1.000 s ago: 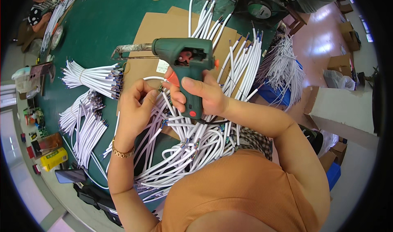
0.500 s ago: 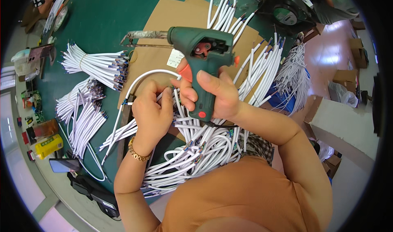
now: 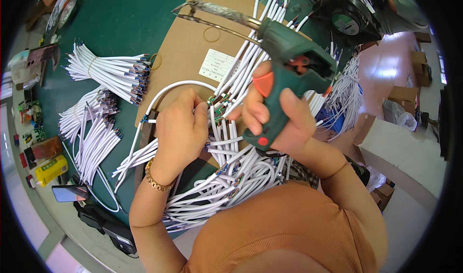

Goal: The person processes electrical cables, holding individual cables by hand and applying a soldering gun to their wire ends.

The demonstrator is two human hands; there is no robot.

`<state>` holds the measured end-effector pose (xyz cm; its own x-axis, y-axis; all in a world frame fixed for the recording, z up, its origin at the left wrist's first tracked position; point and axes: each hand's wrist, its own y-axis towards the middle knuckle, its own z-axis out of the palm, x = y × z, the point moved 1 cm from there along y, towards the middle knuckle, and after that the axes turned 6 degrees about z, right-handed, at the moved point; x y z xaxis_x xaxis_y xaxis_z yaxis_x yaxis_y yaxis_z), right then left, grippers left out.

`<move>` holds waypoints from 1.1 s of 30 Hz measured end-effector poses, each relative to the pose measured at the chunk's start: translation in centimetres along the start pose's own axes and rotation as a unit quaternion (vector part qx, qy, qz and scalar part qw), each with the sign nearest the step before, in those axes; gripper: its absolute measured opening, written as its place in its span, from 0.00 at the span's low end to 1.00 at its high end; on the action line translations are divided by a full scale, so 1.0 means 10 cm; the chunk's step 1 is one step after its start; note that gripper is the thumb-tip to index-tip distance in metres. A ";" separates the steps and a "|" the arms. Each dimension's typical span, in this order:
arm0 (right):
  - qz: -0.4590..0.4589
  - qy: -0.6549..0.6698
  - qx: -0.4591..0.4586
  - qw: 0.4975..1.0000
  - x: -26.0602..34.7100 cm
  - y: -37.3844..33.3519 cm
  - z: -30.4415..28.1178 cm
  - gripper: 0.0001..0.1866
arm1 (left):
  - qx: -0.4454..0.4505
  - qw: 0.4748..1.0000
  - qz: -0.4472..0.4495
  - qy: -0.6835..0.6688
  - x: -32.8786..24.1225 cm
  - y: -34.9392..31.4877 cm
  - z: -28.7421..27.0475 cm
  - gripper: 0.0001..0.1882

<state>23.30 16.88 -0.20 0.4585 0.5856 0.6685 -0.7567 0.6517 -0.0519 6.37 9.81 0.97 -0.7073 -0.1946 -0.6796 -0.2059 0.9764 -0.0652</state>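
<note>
**Soldering gun tilted above the stripped cable ends, right hand gripping**

Compared with half a second ago, the green soldering gun lies farther right in the view and is rotated: its barrel, then nearly level, now slants from the body to the upper left, so that the tip is over the upper part of the brown cardboard. The white label is more fully exposed, as are the stripped cable ends between the hands. The left hand has changed little.

The right hand is wrapped around the gun's handle, thumb along the rear, fingers on the front below and beside the orange trigger. The left hand is seen from its back, fingers curled inward just beside the stripped ends; whether it grips anything cannot be told. An arched white cable passes above it. Banded bundles of white cable rest to the left on the green surface.
</note>
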 end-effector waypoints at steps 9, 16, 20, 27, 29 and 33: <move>0.141 -0.107 -0.072 0.982 0.43 -0.44 0.01 0.34 | -0.039 0.996 0.062 0.058 0.01 -0.04 0.07 0.03; 0.213 -0.287 -0.026 0.934 0.55 -0.77 -0.01 0.03 | -0.016 0.993 0.083 0.077 0.02 -0.05 0.07 0.04; 0.060 -0.604 0.104 0.788 0.46 -1.02 -0.20 0.13 | -0.019 0.993 0.093 0.063 0.03 -0.05 0.06 0.04; 0.033 -0.603 0.106 0.790 0.43 -1.01 -0.15 0.17 | -0.020 0.995 0.096 0.032 0.07 -0.06 0.08 0.05; 0.062 -0.587 0.101 0.801 0.44 -1.01 -0.14 0.18 | -0.025 0.995 0.097 0.028 0.08 -0.07 0.08 0.05; 0.128 -0.560 0.069 0.816 0.45 -1.01 -0.10 0.19 | -0.027 0.995 0.096 0.024 0.08 -0.08 0.08 0.05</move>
<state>33.45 13.47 2.56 -0.3774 -0.1627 0.9116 -0.8411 0.4720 -0.2640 6.47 8.97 -0.13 -0.7679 -0.0099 -0.6405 -0.0983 0.9899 0.1024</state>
